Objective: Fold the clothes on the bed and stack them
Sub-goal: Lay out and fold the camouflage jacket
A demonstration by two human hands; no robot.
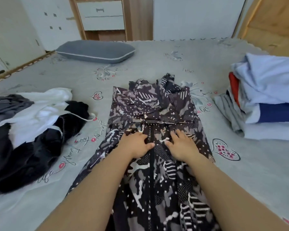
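A dark patterned dress [157, 110] with grey, white and black patches lies lengthwise down the middle of the bed [157, 64], its sleeves folded inward over the bodice. My left hand [137, 144] and my right hand [182, 145] lie flat side by side on the dress just below its waist seam, fingers spread, either side of a black centre zip. A stack of folded clothes [267, 97] in pale blue, navy, red and grey sits at the right edge of the bed. A loose heap of unfolded black, white and grey garments [32, 127] lies at the left.
A grey pillow [95, 51] lies at the far end of the bed. Beyond it stand a wooden drawer unit [101, 15] and white cupboard doors. The grey bedsheet carries heart and flower prints between the dress and both piles.
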